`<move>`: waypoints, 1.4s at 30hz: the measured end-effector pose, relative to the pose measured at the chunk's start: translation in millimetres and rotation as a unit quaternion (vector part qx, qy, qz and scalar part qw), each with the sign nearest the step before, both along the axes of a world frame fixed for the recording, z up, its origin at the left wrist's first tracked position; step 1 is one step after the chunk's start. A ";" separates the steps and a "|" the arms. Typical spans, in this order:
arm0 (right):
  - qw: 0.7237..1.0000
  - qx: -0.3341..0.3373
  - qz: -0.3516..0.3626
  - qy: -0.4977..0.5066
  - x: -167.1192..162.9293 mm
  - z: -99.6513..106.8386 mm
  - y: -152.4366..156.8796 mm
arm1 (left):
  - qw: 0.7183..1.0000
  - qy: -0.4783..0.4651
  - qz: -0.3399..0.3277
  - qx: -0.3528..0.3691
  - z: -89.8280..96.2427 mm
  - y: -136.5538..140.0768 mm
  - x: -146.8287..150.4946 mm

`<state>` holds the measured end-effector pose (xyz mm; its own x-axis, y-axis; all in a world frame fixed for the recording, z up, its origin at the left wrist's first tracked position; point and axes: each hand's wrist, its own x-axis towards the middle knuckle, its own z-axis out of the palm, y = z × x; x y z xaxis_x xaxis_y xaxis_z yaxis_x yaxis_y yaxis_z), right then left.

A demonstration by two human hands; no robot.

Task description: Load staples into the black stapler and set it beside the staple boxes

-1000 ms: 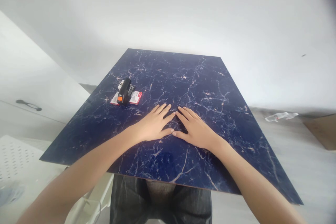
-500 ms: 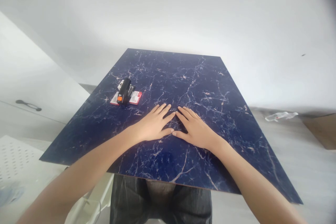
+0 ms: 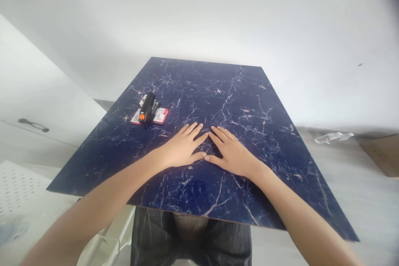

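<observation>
My left hand (image 3: 183, 145) lies flat on the blue marble-patterned table (image 3: 199, 91), palm down with fingers spread. Beside it my right hand (image 3: 230, 151) rests flat in the same way. The thumbs and index fingers of both hands meet or nearly meet at their tips. Neither hand holds anything. A black stapler (image 3: 147, 108) with an orange patch sits beyond my left hand, to its left. Under or around the stapler lie small red-and-white boxes, one on its right (image 3: 161, 115); the stapler partly hides them.
A white wall stands behind the table. At the left is a white cabinet door with a dark handle (image 3: 33, 125), and below it a white perforated surface (image 3: 15, 191). On the floor at the right lie a clear plastic bottle (image 3: 333, 137) and a brown cardboard piece (image 3: 382, 154).
</observation>
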<state>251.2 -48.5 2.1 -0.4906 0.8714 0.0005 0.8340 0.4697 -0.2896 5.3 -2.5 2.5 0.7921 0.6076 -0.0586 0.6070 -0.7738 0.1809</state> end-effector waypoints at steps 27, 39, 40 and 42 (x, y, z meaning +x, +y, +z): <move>1.000 -0.018 0.001 0.011 4.1 -1.0 -1.7 | 0.809 -0.318 0.488 -0.075 18.9 108.8 -112.0; 1.000 -0.016 0.001 -0.005 3.2 5.2 -1.1 | 0.925 -0.271 0.213 -0.156 30.2 54.6 -30.3; 1.000 -0.013 0.002 -0.009 3.3 5.6 -1.1 | 0.934 -0.266 0.181 -0.155 30.0 46.1 -21.5; 1.000 -0.006 0.006 -0.016 4.1 5.7 -0.8 | 0.948 -0.250 0.137 -0.143 29.3 31.5 -8.1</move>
